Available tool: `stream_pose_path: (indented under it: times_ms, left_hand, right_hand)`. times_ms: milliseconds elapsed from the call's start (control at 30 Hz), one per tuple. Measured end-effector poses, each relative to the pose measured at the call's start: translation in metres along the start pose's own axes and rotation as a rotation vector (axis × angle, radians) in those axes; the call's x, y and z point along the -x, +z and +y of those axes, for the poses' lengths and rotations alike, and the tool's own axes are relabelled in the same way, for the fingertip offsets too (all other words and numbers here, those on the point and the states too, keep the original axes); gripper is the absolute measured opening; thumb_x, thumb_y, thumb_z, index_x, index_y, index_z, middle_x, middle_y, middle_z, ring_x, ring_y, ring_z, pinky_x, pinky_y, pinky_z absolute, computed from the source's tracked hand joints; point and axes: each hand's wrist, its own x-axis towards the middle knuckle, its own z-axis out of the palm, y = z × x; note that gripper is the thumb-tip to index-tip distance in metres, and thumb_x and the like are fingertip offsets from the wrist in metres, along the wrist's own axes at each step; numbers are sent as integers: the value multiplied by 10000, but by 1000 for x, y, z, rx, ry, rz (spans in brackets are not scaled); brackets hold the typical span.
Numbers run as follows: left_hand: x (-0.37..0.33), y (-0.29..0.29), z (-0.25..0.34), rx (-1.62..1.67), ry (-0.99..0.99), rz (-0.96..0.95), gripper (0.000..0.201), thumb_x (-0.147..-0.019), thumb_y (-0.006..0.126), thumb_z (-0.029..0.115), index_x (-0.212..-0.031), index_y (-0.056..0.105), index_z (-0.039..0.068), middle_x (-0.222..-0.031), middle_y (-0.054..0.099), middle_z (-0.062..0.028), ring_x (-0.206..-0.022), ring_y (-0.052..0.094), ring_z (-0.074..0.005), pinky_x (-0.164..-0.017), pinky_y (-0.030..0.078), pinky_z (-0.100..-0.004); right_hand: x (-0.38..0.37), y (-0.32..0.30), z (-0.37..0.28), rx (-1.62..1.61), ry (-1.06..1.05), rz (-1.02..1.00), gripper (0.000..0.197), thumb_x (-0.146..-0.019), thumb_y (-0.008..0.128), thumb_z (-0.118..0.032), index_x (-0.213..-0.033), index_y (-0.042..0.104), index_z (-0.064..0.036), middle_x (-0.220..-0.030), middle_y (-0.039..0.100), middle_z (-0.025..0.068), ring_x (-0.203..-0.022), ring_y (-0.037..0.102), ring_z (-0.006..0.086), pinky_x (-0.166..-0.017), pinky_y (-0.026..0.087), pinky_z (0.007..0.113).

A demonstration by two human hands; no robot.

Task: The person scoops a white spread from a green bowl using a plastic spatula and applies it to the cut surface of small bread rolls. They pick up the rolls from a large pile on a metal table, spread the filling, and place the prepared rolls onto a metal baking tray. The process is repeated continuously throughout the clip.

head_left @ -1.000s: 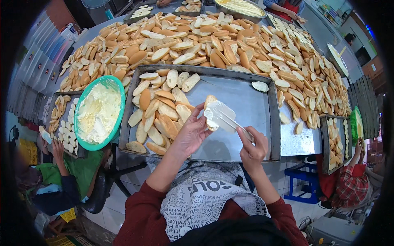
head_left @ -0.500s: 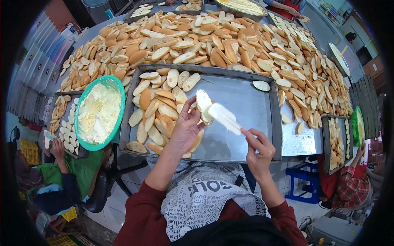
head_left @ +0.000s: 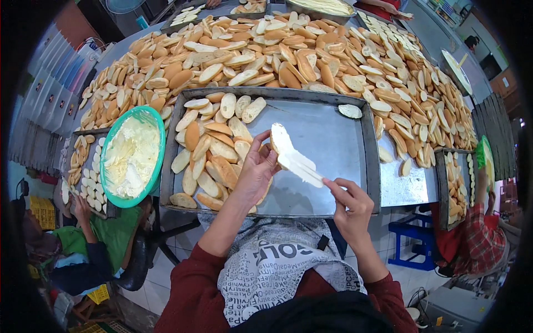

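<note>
My left hand (head_left: 256, 173) grips a halved oblong bread roll (head_left: 276, 133), its cut side coated with white cream. In my right hand (head_left: 351, 204) is a white spatula (head_left: 302, 167), held by its lower end, with its cream-smeared blade lying against the bread. Both hands are over a grey metal tray (head_left: 327, 208). The tray's left part holds a heap of plain bread halves (head_left: 214, 145), and one cream-topped bread half (head_left: 350, 111) lies in its far right corner. A green basin of cream (head_left: 160, 129) stands just left of the tray.
A wide pile of bread halves (head_left: 277, 50) covers the table beyond the tray. Smaller trays stand at left (head_left: 111, 208) and right (head_left: 441, 211), where co-workers sit. A metal bowl (head_left: 333, 18) sits at the far edge. A blue stool (head_left: 412, 244) stands below right.
My right hand has drawn the spatula from partly across the bread to lie along its lower end. The left hand has turned the bread slightly and shifted a little left.
</note>
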Motion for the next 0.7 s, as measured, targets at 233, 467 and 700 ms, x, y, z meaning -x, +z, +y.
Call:
stream_pose_path:
  times_ms: [233,467,700]
  left_hand:
    - [-11,-2,4,-12,-35,37,513,-915,541,105,-1357,292,183,-1159,511,-44,-1102,523,-168,-927,461,-342]
    - [-58,9,-27,-153,-118,-142,557,-878,572,63,-1322,242,124,-1161,434,-123,-1108,515,-236,-962,467,-373]
    - [-128,30,-90,-538,-76,-230,546,-829,616,101,-1267,290,107,-1109,457,-134,-968,579,-212,-832,516,-305]
  right_hand:
    - [10,-20,10,-145,189,-46,401,-694,588,127,-999,707,-105,-852,659,92,-710,626,166,-629,483,254]
    - [12,-32,38,-374,365,216,250,-833,574,71,-1047,673,-11,-910,659,100,-828,617,143,-736,473,228]
    - [24,-50,61,-360,459,308,261,-844,565,67,-1075,661,-5,-939,652,91,-854,605,132,-754,465,223]
